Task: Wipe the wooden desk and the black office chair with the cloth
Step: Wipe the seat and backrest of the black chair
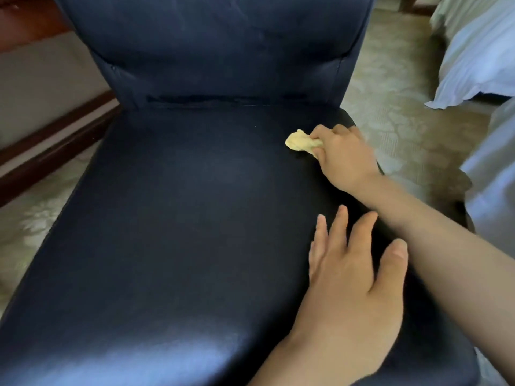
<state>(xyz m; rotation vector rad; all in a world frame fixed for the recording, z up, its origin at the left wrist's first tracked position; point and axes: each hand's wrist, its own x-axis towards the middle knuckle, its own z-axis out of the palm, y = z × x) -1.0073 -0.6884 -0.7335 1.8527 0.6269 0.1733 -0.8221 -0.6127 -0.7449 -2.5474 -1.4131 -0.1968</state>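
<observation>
The black office chair [181,218] fills most of the view, its glossy seat in front and its padded backrest behind. My right hand [345,157] grips a small bunched yellow cloth [301,142] and holds it against the seat near the back right edge. My left hand [354,274] lies flat on the seat's front right part, fingers straight and spread, holding nothing. The wooden desk shows only as a dark red-brown corner [25,20] at the top left.
Pale patterned carpet [390,107] surrounds the chair. A dark wooden baseboard [55,146] runs along the wall at the left. White bedding [479,51] hangs down at the right, close to the chair's right side.
</observation>
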